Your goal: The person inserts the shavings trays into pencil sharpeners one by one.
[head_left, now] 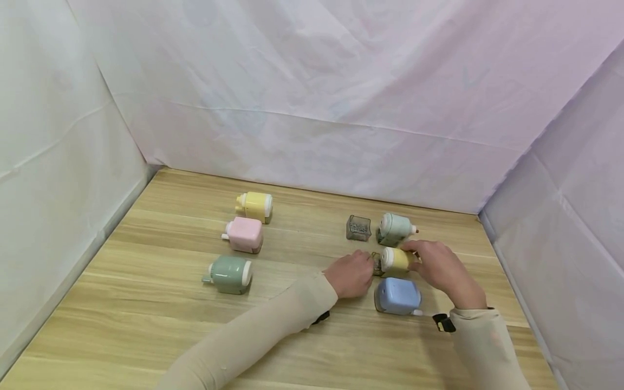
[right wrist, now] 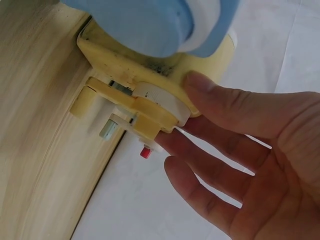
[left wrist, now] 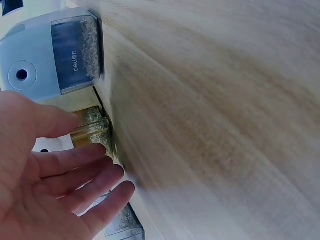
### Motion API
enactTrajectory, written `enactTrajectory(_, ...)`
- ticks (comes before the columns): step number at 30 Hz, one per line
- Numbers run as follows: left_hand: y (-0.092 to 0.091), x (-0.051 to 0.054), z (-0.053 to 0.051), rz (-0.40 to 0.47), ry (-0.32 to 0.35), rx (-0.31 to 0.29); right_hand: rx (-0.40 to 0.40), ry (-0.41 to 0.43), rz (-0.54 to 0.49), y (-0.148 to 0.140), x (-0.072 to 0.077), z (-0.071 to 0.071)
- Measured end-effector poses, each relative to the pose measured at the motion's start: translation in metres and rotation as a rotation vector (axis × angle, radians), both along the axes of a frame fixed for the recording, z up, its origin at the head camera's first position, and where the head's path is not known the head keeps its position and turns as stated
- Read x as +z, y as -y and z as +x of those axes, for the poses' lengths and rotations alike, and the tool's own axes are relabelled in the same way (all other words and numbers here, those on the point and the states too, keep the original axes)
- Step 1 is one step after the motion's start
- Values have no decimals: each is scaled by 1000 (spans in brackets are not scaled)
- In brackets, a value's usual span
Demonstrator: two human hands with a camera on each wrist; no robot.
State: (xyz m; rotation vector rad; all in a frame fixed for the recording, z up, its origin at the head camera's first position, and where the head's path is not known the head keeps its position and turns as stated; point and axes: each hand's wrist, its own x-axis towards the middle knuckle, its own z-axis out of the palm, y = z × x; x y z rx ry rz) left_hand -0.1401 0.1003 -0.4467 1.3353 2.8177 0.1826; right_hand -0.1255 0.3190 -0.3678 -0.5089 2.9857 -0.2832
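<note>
A yellow pencil sharpener [head_left: 397, 262] with a white round front stands on the right part of the table. My right hand [head_left: 441, 266] holds its crank end, thumb on the yellow body [right wrist: 210, 62] in the right wrist view. At its front, an amber see-through shavings drawer [left wrist: 92, 131] sticks out. My left hand [head_left: 350, 274] pinches this drawer between thumb and index finger, the other fingers loosely extended. A blue sharpener [head_left: 398, 296] stands on the near side, and a grey-green sharpener [head_left: 396, 229] on the far side.
A loose grey see-through drawer [head_left: 358, 228] with shavings lies left of the grey-green sharpener. On the left stand a yellow sharpener [head_left: 257, 206], a pink sharpener [head_left: 245, 234] and a green sharpener [head_left: 229, 273]. White cloth [head_left: 312, 97] walls surround the wooden table [head_left: 161, 303].
</note>
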Motion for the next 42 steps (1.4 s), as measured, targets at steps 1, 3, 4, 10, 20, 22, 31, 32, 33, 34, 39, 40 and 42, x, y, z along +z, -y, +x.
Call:
enactTrajectory(1,0,0,0,2,3,1,-1,1,5,0,0,0)
enactTrajectory(3,-2,-1,0,-4,3,3,0,-1,10,1,0,0)
enactTrajectory(4,-2,-1,1,-8,7,6,-1,-3,9,1,0,-1)
enactTrajectory(10,-6,0,3,-42,21,25,2,-13,-6,1,0,-1)
enactTrajectory(20,-11,0,4,-86,16,45,6,-18,-9,3,3,0)
enactTrajectory(22,-13,1,5,-91,22,49,7,-17,-9,3,3,0)
enactTrajectory(31,-16,-3,4,-117,13,49,2,-4,-5,2,2,0)
enactTrajectory(32,-15,-3,3,-113,21,51,2,-1,-3,2,2,0)
enactTrajectory(33,-14,-3,3,-107,31,54,-1,5,-2,3,2,0)
enactTrajectory(34,-14,-3,2,-97,46,56,-2,10,2,3,2,0)
enactTrajectory(39,-11,-1,-1,-71,114,64,16,11,35,6,4,-1)
enactTrajectory(40,-10,-1,-2,-70,118,62,29,7,42,6,5,-1)
enactTrajectory(42,-8,1,-5,-68,118,58,48,9,50,5,6,-2)
